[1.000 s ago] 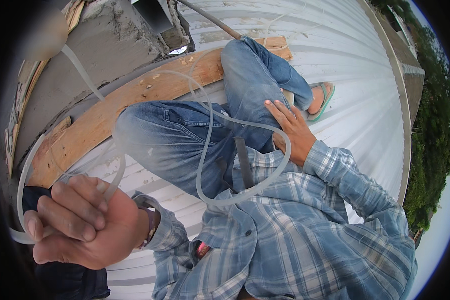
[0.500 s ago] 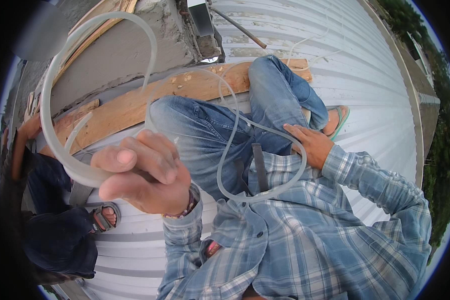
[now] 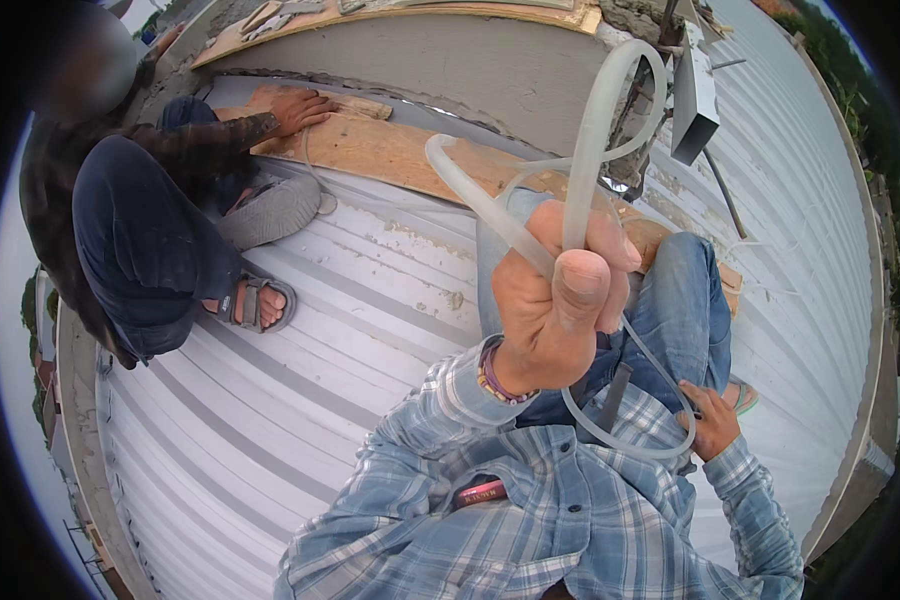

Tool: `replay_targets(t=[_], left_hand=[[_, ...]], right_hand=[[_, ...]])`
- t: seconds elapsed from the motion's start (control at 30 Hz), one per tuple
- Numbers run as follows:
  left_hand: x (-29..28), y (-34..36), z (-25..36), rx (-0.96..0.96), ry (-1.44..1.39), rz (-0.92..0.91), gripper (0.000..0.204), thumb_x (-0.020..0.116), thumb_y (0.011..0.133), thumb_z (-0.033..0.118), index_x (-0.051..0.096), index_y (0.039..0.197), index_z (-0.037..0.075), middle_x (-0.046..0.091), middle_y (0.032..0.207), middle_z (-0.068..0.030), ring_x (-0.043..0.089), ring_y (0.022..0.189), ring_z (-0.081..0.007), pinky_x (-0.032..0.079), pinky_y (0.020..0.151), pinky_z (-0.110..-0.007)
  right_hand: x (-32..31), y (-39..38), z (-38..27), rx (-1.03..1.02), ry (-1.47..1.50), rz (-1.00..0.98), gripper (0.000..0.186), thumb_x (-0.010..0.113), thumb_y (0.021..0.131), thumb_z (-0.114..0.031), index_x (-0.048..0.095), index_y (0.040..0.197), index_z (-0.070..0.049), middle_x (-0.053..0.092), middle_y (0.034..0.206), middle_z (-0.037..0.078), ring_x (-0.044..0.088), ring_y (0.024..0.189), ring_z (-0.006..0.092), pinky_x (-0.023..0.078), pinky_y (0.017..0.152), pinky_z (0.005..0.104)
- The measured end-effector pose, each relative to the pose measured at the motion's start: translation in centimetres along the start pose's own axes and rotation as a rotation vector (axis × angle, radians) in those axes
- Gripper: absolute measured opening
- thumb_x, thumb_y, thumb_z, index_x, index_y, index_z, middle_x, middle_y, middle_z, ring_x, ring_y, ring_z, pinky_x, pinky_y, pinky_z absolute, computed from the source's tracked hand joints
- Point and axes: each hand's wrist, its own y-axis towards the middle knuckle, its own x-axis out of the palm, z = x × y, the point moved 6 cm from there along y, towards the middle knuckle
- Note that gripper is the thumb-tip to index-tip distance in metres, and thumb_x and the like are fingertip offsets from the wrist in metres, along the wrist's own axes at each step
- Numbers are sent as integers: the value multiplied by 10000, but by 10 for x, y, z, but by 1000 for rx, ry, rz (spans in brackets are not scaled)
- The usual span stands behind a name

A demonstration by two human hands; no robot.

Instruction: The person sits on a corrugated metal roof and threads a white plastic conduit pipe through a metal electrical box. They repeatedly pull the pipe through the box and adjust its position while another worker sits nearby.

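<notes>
Raised in front of my chest, my left hand (image 3: pixel 560 290) is closed around a translucent plastic hose (image 3: pixel 588 150). One short stretch of the hose points up to the left and finishes in a cut end. Another stretch rises from the fist, loops over and comes back down behind the hand. A thinner-looking length curves across my lap. There my right hand (image 3: pixel 712 420) rests by my thigh, fingers bent and closed on the hose beside them. Part of the hose is hidden behind my left hand.
A person (image 3: pixel 155 220) in dark clothes crouches at the left, one hand on a wooden plank (image 3: pixel 400 150). The plank lies along a grey plastered wall (image 3: pixel 420 65). A metal box tube (image 3: pixel 694 95) and a thin rod (image 3: pixel 726 195) are at the upper right. White corrugated roofing (image 3: pixel 300 410) lies below.
My view has swung left, so more of the other person shows. My left hand has gone from loosely curled to a tighter fist around the hose, and the hose loop stands upright above it.
</notes>
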Motion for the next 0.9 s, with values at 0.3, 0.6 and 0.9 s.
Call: replay_targets(t=[0.3,0.6,0.9], left_hand=[[-11,9,2,51,10,10,458,426,1098,452,542,1071,10,472,591,16,401,464,-49,317,457,-217],[-12,14,2,99,-58,66,416,453,1099,415,547,1030,15,474,600,25,405,471,-41,330,463,-218],[-17,13,2,122,48,135,498,320,1113,498,567,1076,68,405,541,30,348,437,-73,297,399,-245]], right_hand=[[16,-25,-6,279,93,265,187,664,816,-44,606,982,20,623,1101,208,640,1051,430,544,891,499],[-8,-28,-40,654,144,448,179,701,771,79,661,902,-36,639,836,136,655,831,362,509,1007,534],[-185,-21,-31,490,205,438,181,700,736,62,652,821,-92,588,769,58,573,719,212,548,865,466]])
